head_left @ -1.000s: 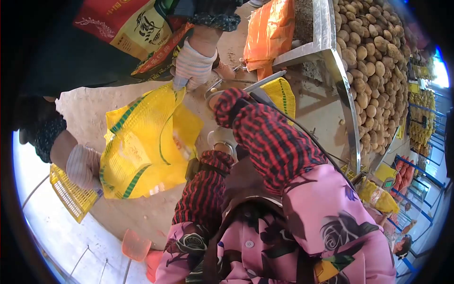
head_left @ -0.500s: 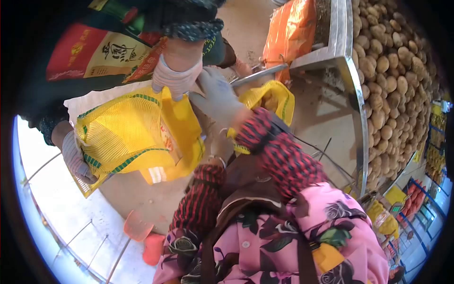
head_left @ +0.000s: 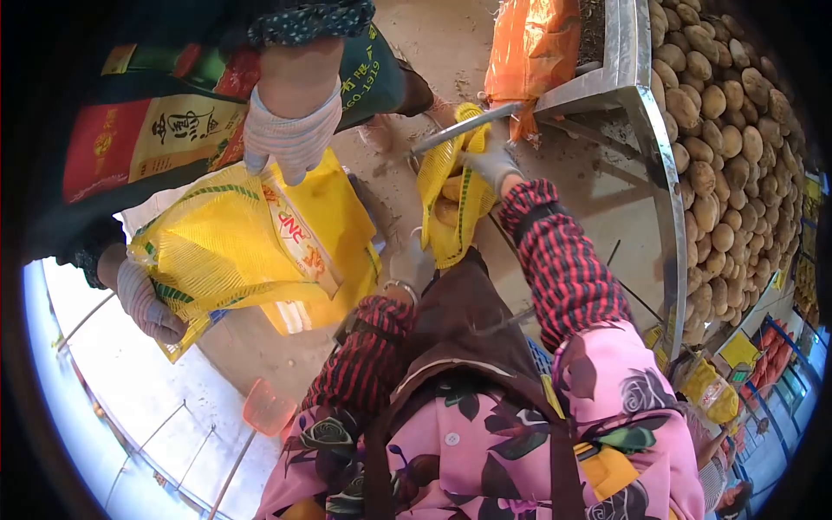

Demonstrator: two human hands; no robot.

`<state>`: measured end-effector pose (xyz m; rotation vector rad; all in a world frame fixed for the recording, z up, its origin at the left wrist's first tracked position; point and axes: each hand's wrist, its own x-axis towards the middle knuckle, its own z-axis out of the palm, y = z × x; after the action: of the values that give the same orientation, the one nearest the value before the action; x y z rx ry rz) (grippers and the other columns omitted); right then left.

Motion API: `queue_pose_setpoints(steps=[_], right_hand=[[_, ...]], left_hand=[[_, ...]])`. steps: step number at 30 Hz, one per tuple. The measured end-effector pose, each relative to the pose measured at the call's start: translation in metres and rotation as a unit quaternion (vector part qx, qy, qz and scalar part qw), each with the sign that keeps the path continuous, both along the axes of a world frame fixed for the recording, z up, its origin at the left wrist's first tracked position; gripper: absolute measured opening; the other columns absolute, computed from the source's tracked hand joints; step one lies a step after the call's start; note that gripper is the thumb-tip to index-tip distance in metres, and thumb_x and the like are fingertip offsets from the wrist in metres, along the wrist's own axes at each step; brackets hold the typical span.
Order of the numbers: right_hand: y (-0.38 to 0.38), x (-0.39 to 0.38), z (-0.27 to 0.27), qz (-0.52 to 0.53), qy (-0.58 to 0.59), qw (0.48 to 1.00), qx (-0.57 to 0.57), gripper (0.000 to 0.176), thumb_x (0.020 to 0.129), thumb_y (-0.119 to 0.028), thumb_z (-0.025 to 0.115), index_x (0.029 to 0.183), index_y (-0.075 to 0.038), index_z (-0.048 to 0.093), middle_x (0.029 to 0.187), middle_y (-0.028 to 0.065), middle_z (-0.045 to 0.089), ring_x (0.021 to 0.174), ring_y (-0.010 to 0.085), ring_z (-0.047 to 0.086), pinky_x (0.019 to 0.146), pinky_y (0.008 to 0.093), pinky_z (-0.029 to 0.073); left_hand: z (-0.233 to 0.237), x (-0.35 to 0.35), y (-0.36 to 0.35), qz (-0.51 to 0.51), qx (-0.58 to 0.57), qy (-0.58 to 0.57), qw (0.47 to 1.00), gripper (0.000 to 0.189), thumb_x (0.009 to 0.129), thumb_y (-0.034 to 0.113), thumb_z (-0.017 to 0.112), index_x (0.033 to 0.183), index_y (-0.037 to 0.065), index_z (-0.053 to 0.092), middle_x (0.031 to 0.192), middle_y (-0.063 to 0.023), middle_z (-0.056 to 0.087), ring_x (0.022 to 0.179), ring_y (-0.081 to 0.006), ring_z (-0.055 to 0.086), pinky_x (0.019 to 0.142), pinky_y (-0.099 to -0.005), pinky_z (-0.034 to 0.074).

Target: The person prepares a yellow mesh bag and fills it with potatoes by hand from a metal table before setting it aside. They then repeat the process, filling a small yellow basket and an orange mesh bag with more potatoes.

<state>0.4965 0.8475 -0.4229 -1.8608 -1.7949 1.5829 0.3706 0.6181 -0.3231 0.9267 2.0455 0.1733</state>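
Observation:
Gloved in grey, my right hand grips the upper right rim of a yellow mesh bag with potatoes inside. My left hand, also gloved, closes on the lower left edge of the same bag. The bag's mouth gapes toward me. To the left, a co-worker's two hands in striped gloves hold another yellow mesh bag spread wide, with a printed label on it.
Potatoes are heaped on the right behind a metal frame. An orange sack stands at the top beside a metal bar. A red scoop lies at the lower left.
My right hand has moved right and away from the co-worker's glove to the potato bag's rim. That bag has shifted left and stands more upright. The co-worker's upper hand has moved left.

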Motion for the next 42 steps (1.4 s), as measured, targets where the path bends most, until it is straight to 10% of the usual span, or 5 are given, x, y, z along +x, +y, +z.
queue_pose_setpoints(steps=[13, 18, 20, 22, 42], right_hand=[[0.002, 0.031, 0.005, -0.275, 0.555, 0.756, -0.213, 0.024, 0.094, -0.022, 0.054, 0.095, -0.005, 0.070, 0.079, 0.0109, 0.069, 0.078, 0.0249, 0.067, 0.074, 0.0386, 0.054], [-0.097, -0.040, 0.031, 0.141, -0.160, 0.929, 0.301, 0.017, 0.084, -0.016, 0.060, 0.085, -0.007, 0.074, 0.083, 0.0150, 0.070, 0.083, 0.0311, 0.069, 0.074, 0.0425, 0.054], [-0.149, -0.052, 0.051, 0.128, -0.171, 0.925, 0.314, 0.017, 0.084, -0.015, 0.059, 0.087, -0.008, 0.075, 0.089, 0.0144, 0.072, 0.086, 0.0315, 0.070, 0.075, 0.0419, 0.056], [-0.195, -0.062, 0.069, 0.051, -0.135, 0.945, 0.293, 0.017, 0.083, -0.014, 0.059, 0.085, -0.008, 0.074, 0.089, 0.0143, 0.071, 0.085, 0.0324, 0.069, 0.075, 0.0420, 0.055], [-0.323, 0.289, 0.086, -0.321, 0.087, 0.905, 0.264, 0.013, 0.077, -0.012, 0.058, 0.074, -0.004, 0.068, 0.082, 0.0187, 0.066, 0.077, 0.0352, 0.065, 0.071, 0.0437, 0.052]], left_hand=[[-0.051, 0.016, -0.080, 0.113, 0.139, -0.097, 0.979, 0.050, 0.091, 0.005, 0.052, 0.140, 0.008, 0.048, 0.100, -0.0140, 0.071, 0.083, -0.0309, 0.070, 0.080, -0.0429, 0.055], [-0.079, -0.050, -0.102, 0.247, 0.183, -0.381, 0.872, 0.040, 0.085, 0.005, 0.061, 0.125, 0.001, 0.058, 0.092, -0.0139, 0.071, 0.070, -0.0309, 0.069, 0.072, -0.0461, 0.055], [-0.093, -0.099, -0.116, -0.457, 0.194, 0.115, 0.860, 0.021, 0.096, 0.017, 0.052, 0.109, 0.004, 0.062, 0.086, -0.0031, 0.061, 0.063, -0.0201, 0.057, 0.058, -0.0294, 0.047], [-0.232, -0.141, -0.163, -0.281, 0.244, -0.025, 0.928, 0.015, 0.095, 0.017, 0.052, 0.101, 0.012, 0.064, 0.079, 0.0012, 0.060, 0.060, -0.0194, 0.055, 0.055, -0.0307, 0.046], [0.021, 0.089, -0.120, -0.304, -0.002, -0.291, 0.907, 0.009, 0.094, 0.013, 0.051, 0.093, 0.012, 0.060, 0.066, -0.0005, 0.055, 0.042, -0.0100, 0.042, 0.037, -0.0236, 0.034]])
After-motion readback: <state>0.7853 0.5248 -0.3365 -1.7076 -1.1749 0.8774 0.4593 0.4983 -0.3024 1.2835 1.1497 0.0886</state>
